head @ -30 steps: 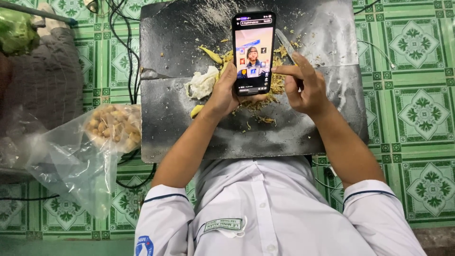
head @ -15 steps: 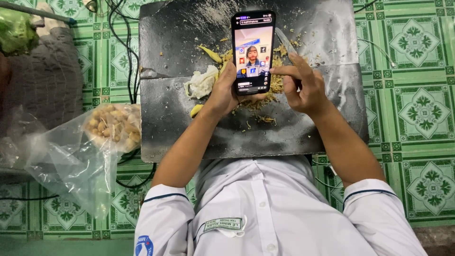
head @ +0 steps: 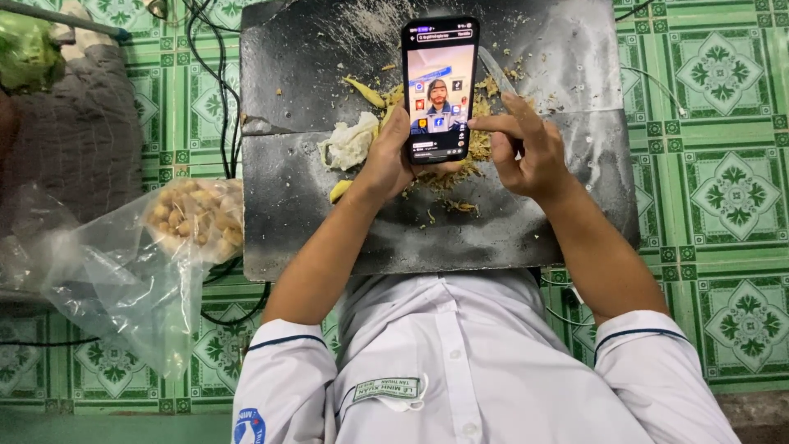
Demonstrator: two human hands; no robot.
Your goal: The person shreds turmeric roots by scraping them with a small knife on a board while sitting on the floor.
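At the far left we note a clear plastic bag [head: 123, 271] of pale lumps lying on the green tiled floor [head: 723, 205], well apart from both hands. Our left hand [head: 386, 160] is clamped around the lower half of the phone [head: 440, 90], holding it upright with its long axis pointing away from us, above the scraps [head: 353, 141] on the dark board [head: 526, 222]. Just right of it, our right hand [head: 526, 152] is loosely curled, forefinger touching the phone's right edge; it grips nothing.
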